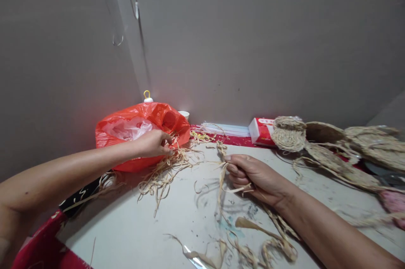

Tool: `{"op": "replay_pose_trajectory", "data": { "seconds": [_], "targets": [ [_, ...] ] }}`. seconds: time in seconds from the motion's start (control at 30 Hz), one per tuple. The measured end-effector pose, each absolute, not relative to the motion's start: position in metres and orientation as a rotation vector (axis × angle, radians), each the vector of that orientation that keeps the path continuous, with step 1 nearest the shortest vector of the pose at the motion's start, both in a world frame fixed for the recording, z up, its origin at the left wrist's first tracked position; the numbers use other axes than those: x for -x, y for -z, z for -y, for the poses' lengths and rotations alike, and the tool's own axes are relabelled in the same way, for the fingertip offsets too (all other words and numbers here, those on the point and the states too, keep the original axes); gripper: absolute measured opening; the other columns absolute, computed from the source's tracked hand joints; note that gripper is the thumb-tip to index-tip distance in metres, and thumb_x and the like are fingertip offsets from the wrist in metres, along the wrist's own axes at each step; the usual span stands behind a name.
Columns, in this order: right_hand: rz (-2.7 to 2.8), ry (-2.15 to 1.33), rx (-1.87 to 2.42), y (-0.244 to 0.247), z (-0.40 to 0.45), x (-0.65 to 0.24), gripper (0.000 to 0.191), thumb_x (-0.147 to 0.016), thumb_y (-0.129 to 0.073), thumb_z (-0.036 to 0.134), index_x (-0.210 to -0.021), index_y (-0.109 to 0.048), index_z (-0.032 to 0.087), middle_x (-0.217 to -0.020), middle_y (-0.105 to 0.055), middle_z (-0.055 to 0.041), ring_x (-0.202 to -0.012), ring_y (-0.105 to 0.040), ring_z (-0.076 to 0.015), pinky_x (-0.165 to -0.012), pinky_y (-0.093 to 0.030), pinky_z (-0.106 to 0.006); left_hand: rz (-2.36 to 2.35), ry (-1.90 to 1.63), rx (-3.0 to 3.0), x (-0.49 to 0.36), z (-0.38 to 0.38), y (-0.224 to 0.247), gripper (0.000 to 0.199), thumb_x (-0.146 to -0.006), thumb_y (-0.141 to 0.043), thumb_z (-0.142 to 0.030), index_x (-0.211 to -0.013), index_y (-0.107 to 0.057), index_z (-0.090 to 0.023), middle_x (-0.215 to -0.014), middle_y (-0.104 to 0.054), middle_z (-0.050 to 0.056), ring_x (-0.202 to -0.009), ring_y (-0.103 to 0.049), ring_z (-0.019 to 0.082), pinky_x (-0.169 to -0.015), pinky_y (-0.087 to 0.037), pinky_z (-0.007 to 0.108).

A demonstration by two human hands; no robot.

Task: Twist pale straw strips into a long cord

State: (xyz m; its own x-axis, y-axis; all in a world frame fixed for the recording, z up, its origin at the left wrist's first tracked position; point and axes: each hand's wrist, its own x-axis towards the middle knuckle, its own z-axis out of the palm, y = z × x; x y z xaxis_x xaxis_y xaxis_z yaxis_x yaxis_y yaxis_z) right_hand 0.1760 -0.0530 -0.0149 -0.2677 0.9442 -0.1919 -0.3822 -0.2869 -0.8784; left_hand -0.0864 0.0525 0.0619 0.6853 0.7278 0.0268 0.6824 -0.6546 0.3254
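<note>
dry husks (286, 249) lie nearest; right hand (253, 175) clamps braided fibre (222, 149); left hand (152, 143), half-open, perhaps touches thin strips (162, 179).

This looks like a small handicraft corner, whether in a home or a workshop I cannot tell, tucked where plain grey walls (247, 49) meet. The marked, stained pale desk (110, 226) is scattered with loose fibre strands (161, 180), and coiled, woven pieces (288, 134) lie at its right; a tissue pack (262, 131) adds an everyday touch
</note>
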Motion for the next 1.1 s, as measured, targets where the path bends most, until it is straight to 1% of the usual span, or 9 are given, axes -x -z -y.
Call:
{"op": "replay_pose_trajectory", "data": {
  "seconds": [0.1, 0.2, 0.37, 0.47, 0.53, 0.7, 0.9, 1.0, 1.1],
  "targets": [
    [0.908, -1.719, 0.941, 0.015, 0.053, -0.176, 0.040, -0.071, -0.070, 0.035, -0.052, -0.041, 0.017, -0.046, -0.026, 0.0091, -0.040, -0.016, -0.0024, -0.036, -0.009, -0.015, -1.044, -0.252, -2.550, 0.081, -0.054, -0.055, 0.011, -0.071, -0.060, -0.022, -0.073, -0.068, -0.014, -0.062, -0.061, 0.000, -0.054, -0.047, 0.009, -0.053, -0.033, 0.023],
    [0.929, -1.720, 0.939, 0.014, 0.053, -0.176, 0.040, -0.072, -0.069, 0.036, -0.052, -0.040, 0.017, -0.046, -0.026, 0.0093, -0.040, -0.016, -0.0023, -0.036, -0.010, -0.015, -1.039, -0.328, -2.479, 0.079, -0.053, -0.067, 0.012, -0.075, -0.057, -0.021, -0.072, -0.066, -0.013, -0.063, -0.061, 0.000, -0.056, -0.049, 0.009, -0.053, -0.036, 0.022],
    [0.929, -1.724, 0.942, 0.014, 0.053, -0.175, 0.041, -0.072, -0.069, 0.037, -0.051, -0.040, 0.017, -0.045, -0.026, 0.0094, -0.039, -0.015, -0.0022, -0.036, -0.009, -0.016, -1.096, -0.718, -2.083, 0.082, -0.047, -0.117, 0.008, -0.077, -0.061, -0.022, -0.074, -0.060, -0.014, -0.057, -0.057, 0.000, -0.046, -0.049, 0.007, -0.044, -0.039, 0.021],
    [0.905, -1.740, 0.923, 0.016, 0.052, -0.176, 0.039, -0.073, -0.069, 0.035, -0.053, -0.041, 0.017, -0.046, -0.028, 0.0087, -0.040, -0.016, -0.0026, -0.036, -0.008, -0.016, -1.080, -0.991, -1.951, 0.087, -0.046, -0.138, 0.007, -0.077, -0.061, -0.018, -0.076, -0.054, -0.014, -0.065, -0.062, 0.002, -0.055, -0.060, 0.010, -0.050, -0.046, 0.022],
    [0.902, -1.744, 0.922, 0.018, 0.052, -0.176, 0.038, -0.073, -0.069, 0.035, -0.053, -0.042, 0.017, -0.046, -0.029, 0.0084, -0.040, -0.016, -0.0029, -0.036, -0.008, -0.015, -1.078, -1.075, -2.034, 0.094, -0.047, -0.144, 0.008, -0.078, -0.059, -0.017, -0.075, -0.052, -0.015, -0.063, -0.061, 0.001, -0.056, -0.060, 0.010, -0.050, -0.046, 0.022],
    [0.916, -1.750, 0.931, 0.019, 0.051, -0.177, 0.039, -0.072, -0.069, 0.037, -0.053, -0.042, 0.017, -0.046, -0.027, 0.0089, -0.040, -0.015, -0.0030, -0.035, -0.008, -0.016, -1.233, -0.829, -2.334, 0.108, -0.052, -0.150, 0.009, -0.075, -0.061, -0.013, -0.068, -0.055, -0.013, -0.052, -0.056, -0.002, -0.042, -0.052, 0.006, -0.041, -0.038, 0.018],
    [0.916, -1.749, 0.927, 0.021, 0.050, -0.178, 0.039, -0.074, -0.068, 0.036, -0.053, -0.042, 0.017, -0.046, -0.029, 0.0081, -0.041, -0.016, -0.0034, -0.036, -0.008, -0.016, -1.042, -0.966, -1.814, 0.111, -0.060, -0.171, 0.011, -0.078, -0.058, -0.012, -0.072, -0.049, -0.014, -0.065, -0.063, 0.004, -0.046, -0.055, 0.007, -0.042, -0.039, 0.019],
    [0.922, -1.749, 0.935, 0.021, 0.051, -0.177, 0.039, -0.074, -0.069, 0.036, -0.054, -0.042, 0.017, -0.046, -0.030, 0.0081, -0.040, -0.016, -0.0032, -0.036, -0.008, -0.017, -1.054, -1.010, -1.752, 0.112, -0.065, -0.169, 0.011, -0.079, -0.055, -0.011, -0.073, -0.048, -0.015, -0.056, -0.056, 0.000, -0.040, -0.047, 0.005, -0.041, -0.036, 0.017],
    [0.928, -1.742, 0.933, 0.019, 0.051, -0.177, 0.039, -0.073, -0.069, 0.036, -0.053, -0.041, 0.017, -0.046, -0.031, 0.0080, -0.040, -0.017, -0.0028, -0.036, -0.008, -0.016, -1.175, -0.882, -2.030, 0.116, -0.071, -0.159, 0.011, -0.082, -0.057, -0.016, -0.073, -0.051, -0.016, -0.048, -0.050, -0.004, -0.035, -0.042, 0.004, -0.039, -0.031, 0.017]
  ]
}}
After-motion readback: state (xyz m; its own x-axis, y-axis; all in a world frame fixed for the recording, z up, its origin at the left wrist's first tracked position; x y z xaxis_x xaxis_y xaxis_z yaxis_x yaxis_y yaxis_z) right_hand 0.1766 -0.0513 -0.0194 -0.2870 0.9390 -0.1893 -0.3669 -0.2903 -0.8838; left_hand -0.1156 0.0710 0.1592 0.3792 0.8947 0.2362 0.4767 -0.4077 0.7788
